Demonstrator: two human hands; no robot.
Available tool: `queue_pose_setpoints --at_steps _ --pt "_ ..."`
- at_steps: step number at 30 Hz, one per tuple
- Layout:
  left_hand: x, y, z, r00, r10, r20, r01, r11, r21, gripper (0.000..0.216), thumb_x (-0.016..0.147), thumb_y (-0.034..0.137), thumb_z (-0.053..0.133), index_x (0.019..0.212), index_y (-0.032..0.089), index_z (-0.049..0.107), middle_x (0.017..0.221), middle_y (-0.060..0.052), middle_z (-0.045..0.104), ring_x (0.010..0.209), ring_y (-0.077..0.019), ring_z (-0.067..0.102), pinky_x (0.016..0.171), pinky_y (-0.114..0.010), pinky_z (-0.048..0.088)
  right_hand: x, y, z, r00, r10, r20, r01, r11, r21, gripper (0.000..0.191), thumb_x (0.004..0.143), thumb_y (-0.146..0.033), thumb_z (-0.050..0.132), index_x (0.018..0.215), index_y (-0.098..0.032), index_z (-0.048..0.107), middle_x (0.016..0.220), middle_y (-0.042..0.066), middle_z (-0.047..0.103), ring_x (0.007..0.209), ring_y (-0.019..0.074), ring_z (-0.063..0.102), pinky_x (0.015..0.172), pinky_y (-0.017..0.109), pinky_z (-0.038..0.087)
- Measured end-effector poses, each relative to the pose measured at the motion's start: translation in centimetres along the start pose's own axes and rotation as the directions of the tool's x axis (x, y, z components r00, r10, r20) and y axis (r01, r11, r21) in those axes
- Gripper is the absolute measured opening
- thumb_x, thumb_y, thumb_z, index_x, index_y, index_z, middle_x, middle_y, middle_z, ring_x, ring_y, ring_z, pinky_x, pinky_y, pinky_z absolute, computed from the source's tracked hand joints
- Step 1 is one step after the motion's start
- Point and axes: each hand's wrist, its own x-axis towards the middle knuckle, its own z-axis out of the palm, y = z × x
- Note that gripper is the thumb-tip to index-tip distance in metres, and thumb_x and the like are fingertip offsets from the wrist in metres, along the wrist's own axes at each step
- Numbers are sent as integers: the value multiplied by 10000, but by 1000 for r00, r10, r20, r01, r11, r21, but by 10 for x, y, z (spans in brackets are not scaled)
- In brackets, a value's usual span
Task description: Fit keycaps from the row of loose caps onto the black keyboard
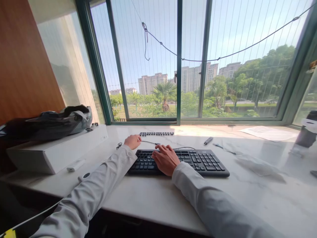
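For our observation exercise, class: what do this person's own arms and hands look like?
The left sleeve and right sleeve are long, white and creased, with plain cuffs at the wrists. The left hand and right hand are bare, no gloves showing.

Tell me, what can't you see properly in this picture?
All in the head view:
- The left hand curls its fingers under, hiding whether it pinches anything.
- The right hand covers the middle keys of the keyboard; the letters are too small.
- The dark container is cut off by the right edge.
- The print on the paper is too small.
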Motion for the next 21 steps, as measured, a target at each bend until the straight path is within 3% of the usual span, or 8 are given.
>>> queue_pose_setpoints --at_steps 4,8,14,21 --pt "28 6 8 996 60 64 -65 994 82 219 706 392 598 877 296 695 948 1 693 894 -195 618 799 -285 464 -1 5 2 1000 1 -7 -1 1000 -14 286 943 -338 380 884 -214 630 1078 62 564 971 173 493 856 349 312" --pt "63 15 21 997 70 35 -75 980 184 289 736 332 566 996 267 675 1054 -64 667 982 -239 595 866 -348 439 -1 5 2 1000 -17 -9 16 999 -42 324 941 -359 375 842 -192 634 1044 73 562 941 175 493 848 351 317" --pt "94 15 37 992 126 7 -124 958 259 293 723 275 572 996 235 672 1102 -104 640 1021 -254 575 899 -349 402 -1 4 0 1000 -18 10 19 999 -39 351 944 -377 362 825 -189 634 991 67 555 929 173 485 849 351 323" --pt "106 14 48 979 204 -13 -193 943 270 86 705 225 600 745 171 653 908 -84 649 912 -247 593 845 -332 390 0 4 -2 1000 -17 8 17 998 -55 356 931 -397 380 803 -186 637 954 67 549 902 178 478 846 351 334"
